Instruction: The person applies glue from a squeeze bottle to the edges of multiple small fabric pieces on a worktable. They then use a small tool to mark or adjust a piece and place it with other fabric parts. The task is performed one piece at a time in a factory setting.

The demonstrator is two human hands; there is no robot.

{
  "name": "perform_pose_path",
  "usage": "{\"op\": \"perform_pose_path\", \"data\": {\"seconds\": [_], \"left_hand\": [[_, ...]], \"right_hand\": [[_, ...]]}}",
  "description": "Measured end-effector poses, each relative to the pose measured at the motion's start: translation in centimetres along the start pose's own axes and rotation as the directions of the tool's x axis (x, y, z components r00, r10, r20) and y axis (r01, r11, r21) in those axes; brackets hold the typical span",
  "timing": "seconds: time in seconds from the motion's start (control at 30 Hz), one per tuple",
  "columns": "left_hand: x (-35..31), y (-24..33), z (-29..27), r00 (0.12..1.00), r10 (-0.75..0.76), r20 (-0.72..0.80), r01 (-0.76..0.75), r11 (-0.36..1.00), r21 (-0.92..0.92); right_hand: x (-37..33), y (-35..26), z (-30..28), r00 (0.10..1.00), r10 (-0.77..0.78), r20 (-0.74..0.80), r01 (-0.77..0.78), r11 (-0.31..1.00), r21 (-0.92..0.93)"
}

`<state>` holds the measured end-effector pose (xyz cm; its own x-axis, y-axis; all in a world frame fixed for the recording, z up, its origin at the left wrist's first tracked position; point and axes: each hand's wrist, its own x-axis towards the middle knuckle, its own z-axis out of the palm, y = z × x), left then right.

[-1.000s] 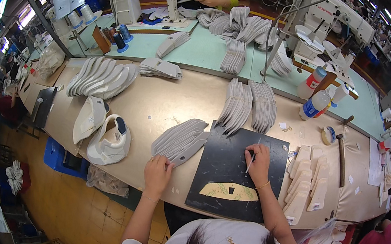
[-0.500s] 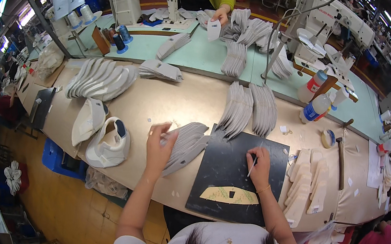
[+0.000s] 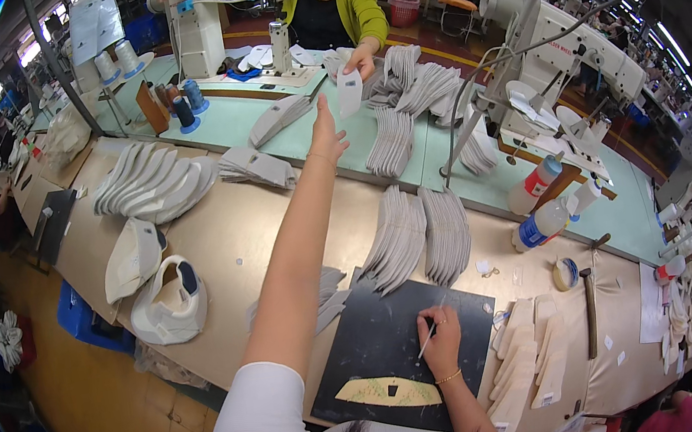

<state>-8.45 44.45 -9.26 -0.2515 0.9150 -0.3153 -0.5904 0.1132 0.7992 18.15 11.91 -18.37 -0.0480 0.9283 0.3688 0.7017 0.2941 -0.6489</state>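
My left arm stretches far across the table, and my left hand (image 3: pixel 327 137) is open with nothing in it. Its fingertips are close to a light grey shoe piece (image 3: pixel 350 91) with a small dark mark, held by a co-worker's hand (image 3: pixel 362 58). My right hand (image 3: pixel 442 341) rests over a black board (image 3: pixel 342 352), closed on a thin pale pen-like stick (image 3: pixel 426 343). A yellowish curved template (image 3: pixel 369 393) with green marks and a dark cutout lies on the board's near part. Fanned grey pieces (image 3: pixel 330 295) are partly hidden under my left forearm.
Two stacks of grey pieces (image 3: pixel 395 240) stand beyond the board. Left are shoe uppers (image 3: pixel 173 307) and a grey pile (image 3: pixel 154 184). To the right lie cream pieces (image 3: pixel 517 355), a hammer (image 3: pixel 590 310), a tape roll (image 3: pixel 564 274) and bottles (image 3: pixel 542 223). A sewing machine (image 3: pixel 200 34) stands opposite.
My left hand has moved from above the fanned grey pieces to far forward, near the co-worker's held piece. My right hand keeps the stick over the board. The view has shifted.
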Motion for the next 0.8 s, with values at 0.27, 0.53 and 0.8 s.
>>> {"op": "perform_pose_path", "data": {"seconds": [0.27, 0.53, 0.8], "left_hand": [[5.6, -0.6, 0.0, 0.990, 0.097, 0.099, -0.111, 0.984, 0.136], [-10.4, -1.6, 2.9, 0.887, -0.003, 0.461, 0.009, 1.000, -0.010], [-31.5, -12.4, -3.8, 0.844, -0.211, 0.493, 0.124, 0.971, 0.204]], "right_hand": [[0.1, -0.4, 0.2, 1.000, 0.004, 0.004, -0.004, 1.000, -0.001], [0.2, 0.2, 0.0, 0.997, -0.021, -0.068, 0.025, 0.998, 0.065], [-0.7, 0.6, -2.3, 0.918, 0.387, 0.082, -0.238, 0.374, 0.896]]}}
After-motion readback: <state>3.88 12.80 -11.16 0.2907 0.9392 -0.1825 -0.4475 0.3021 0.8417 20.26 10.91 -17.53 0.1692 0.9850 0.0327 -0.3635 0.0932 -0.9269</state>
